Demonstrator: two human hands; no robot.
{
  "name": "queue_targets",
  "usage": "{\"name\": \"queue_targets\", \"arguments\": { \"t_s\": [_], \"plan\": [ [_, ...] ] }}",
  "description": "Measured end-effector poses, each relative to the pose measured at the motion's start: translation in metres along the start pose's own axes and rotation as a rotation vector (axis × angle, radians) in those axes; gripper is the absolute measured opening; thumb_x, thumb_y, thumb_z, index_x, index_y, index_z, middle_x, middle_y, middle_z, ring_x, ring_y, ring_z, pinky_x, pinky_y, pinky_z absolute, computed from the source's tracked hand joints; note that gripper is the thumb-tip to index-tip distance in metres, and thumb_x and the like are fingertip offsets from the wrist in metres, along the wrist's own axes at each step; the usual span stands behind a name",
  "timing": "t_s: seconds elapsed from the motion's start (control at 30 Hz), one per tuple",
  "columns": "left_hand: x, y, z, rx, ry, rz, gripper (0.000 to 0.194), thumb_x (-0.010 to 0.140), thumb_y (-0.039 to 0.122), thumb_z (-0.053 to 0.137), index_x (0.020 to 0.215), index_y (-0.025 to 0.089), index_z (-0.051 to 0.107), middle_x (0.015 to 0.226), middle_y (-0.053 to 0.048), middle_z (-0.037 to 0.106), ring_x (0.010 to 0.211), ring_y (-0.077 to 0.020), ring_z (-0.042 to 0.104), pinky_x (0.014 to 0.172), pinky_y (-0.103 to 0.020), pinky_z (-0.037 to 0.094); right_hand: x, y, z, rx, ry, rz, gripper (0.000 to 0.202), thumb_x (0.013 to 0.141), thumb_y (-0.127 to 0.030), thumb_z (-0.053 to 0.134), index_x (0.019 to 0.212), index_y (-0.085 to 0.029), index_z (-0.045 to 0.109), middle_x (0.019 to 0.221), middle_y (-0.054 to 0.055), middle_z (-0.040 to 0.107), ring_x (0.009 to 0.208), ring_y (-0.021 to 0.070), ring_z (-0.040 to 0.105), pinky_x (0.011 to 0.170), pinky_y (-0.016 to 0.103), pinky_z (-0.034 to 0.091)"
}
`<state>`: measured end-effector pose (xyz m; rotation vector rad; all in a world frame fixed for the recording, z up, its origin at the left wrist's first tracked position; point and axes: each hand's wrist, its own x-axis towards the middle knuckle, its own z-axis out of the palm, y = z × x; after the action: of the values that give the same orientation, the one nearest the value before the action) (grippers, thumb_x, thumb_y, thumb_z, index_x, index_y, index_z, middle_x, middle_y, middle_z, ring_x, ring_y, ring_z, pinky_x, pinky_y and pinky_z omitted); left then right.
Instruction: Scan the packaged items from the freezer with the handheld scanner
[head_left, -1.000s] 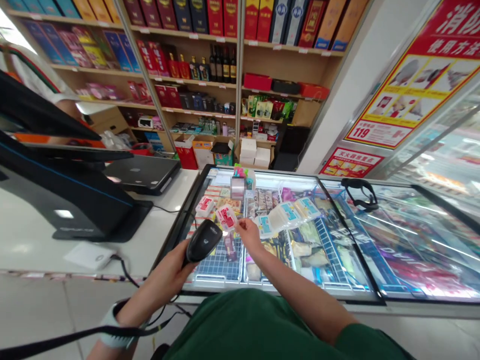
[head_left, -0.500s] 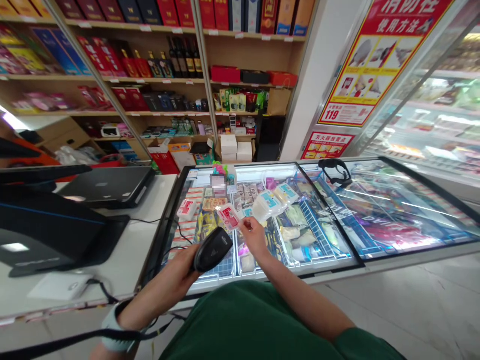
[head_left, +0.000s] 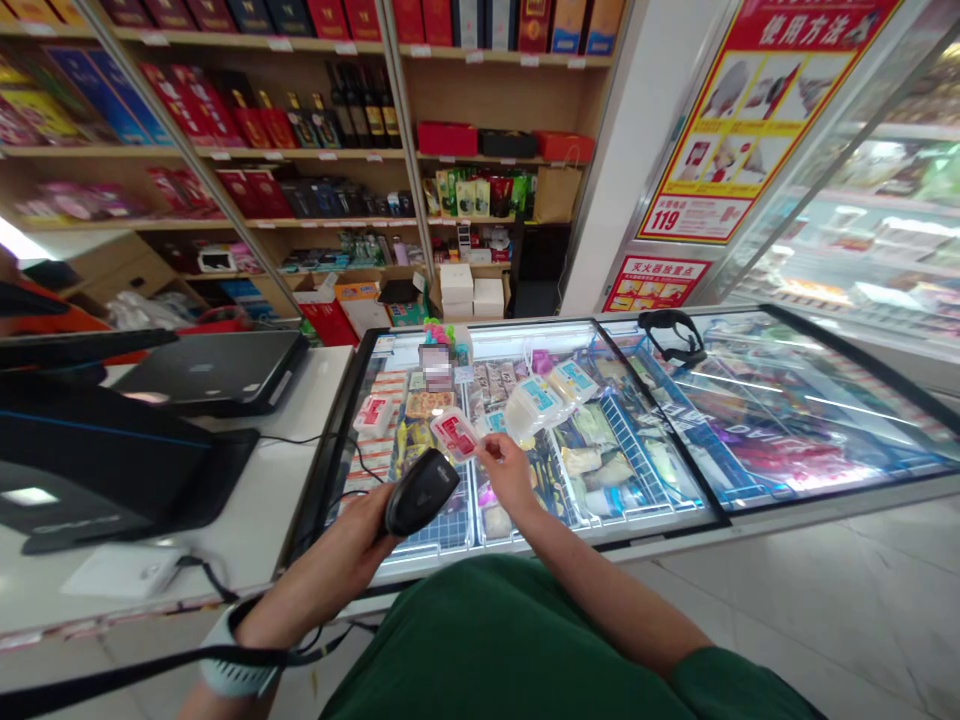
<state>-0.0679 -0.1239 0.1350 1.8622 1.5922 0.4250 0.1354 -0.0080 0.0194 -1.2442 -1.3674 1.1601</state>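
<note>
A black handheld barcode scanner (head_left: 422,493) is gripped in my left hand (head_left: 367,530), its head tilted up and to the right. My right hand (head_left: 510,475) pinches the edge of a clear plastic pack with a red label (head_left: 454,434), holding it just beyond the scanner, over the freezer's glass. A similar red-labelled pack (head_left: 373,414) lies on the glass further left. Beyond my right hand are blue-labelled white packs (head_left: 538,402) in clear wrapping, lying together on the glass.
The glass-topped chest freezer (head_left: 645,545) spans the front, with frozen packs in baskets inside. A black strap-like object (head_left: 673,338) rests on its right part. On the left counter (head_left: 300,510) stand a black terminal (head_left: 112,470) and a black flat-topped device (head_left: 217,370). Stocked shelves (head_left: 315,155) rise behind.
The view has shifted slightly. My left hand and the scanner have moved a little left and upward in view; my right hand still holds the red-labelled pack in nearly the same place.
</note>
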Motion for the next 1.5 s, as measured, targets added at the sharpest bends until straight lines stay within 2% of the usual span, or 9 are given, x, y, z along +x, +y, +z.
{"name": "queue_targets", "arguments": {
  "t_s": [0.2,0.6,0.87,1.0,1.13,1.3,1.5],
  "plan": [
    [0.001,-0.003,-0.001,0.017,-0.015,-0.011,0.032,0.09,0.031,0.046,0.118,0.016,0.055,0.112,-0.011,0.066,0.105,-0.0244,0.061,0.092,-0.033,0.046,-0.001,-0.003,-0.001,0.003,-0.009,0.002,0.018,0.077,-0.035,0.063,0.084,-0.019,0.062,0.078,0.0,0.065,0.073,0.0162,0.06,0.074,0.028,0.047],
    [-0.001,-0.022,0.007,0.0,-0.002,-0.043,0.043,0.088,0.029,0.048,0.128,0.015,0.049,0.125,-0.014,0.061,0.117,-0.0259,0.056,0.101,-0.037,0.043,-0.001,-0.001,0.003,0.013,-0.013,-0.001,0.016,0.076,-0.033,0.063,0.083,-0.019,0.063,0.077,0.001,0.065,0.073,0.0165,0.061,0.073,0.028,0.047],
    [0.0,-0.018,0.006,-0.012,0.03,-0.024,0.041,0.088,0.027,0.047,0.126,0.015,0.051,0.12,-0.013,0.063,0.112,-0.0258,0.059,0.098,-0.038,0.045,-0.002,0.002,0.003,0.025,-0.019,0.016,0.016,0.075,-0.033,0.063,0.083,-0.019,0.064,0.075,0.0,0.065,0.071,0.0156,0.06,0.072,0.028,0.047],
    [0.001,-0.018,0.006,-0.008,0.07,-0.016,0.04,0.09,0.033,0.047,0.125,0.015,0.052,0.119,-0.013,0.064,0.11,-0.0257,0.06,0.097,-0.037,0.046,0.0,0.011,0.002,0.127,-0.016,0.099,0.022,0.072,-0.038,0.065,0.081,-0.019,0.063,0.071,0.0,0.065,0.065,0.0153,0.059,0.065,0.027,0.047],
    [0.002,-0.02,0.009,-0.04,0.088,-0.008,0.04,0.09,0.035,0.048,0.124,0.015,0.053,0.12,-0.013,0.065,0.111,-0.0248,0.06,0.097,-0.035,0.047,0.005,0.02,-0.006,0.25,0.031,0.25,0.03,0.066,-0.044,0.07,0.079,-0.018,0.062,0.068,0.0,0.066,0.06,0.0147,0.061,0.061,0.026,0.047],
    [0.003,-0.022,0.01,-0.052,0.097,-0.032,0.038,0.087,0.035,0.049,0.118,0.016,0.056,0.114,-0.012,0.067,0.108,-0.0255,0.063,0.094,-0.034,0.049,0.015,0.032,-0.023,0.245,0.133,0.358,0.04,0.063,-0.05,0.073,0.084,-0.017,0.062,0.065,0.001,0.066,0.055,0.0139,0.061,0.054,0.024,0.044],
    [0.003,-0.019,0.008,-0.065,0.083,-0.051,0.038,0.087,0.035,0.049,0.12,0.017,0.054,0.117,-0.013,0.066,0.112,-0.0264,0.06,0.098,-0.037,0.046,0.029,0.046,-0.034,0.235,0.198,0.456,0.036,0.064,-0.046,0.074,0.081,-0.016,0.063,0.063,0.001,0.065,0.051,0.0123,0.06,0.048,0.021,0.042]
  ]
}}
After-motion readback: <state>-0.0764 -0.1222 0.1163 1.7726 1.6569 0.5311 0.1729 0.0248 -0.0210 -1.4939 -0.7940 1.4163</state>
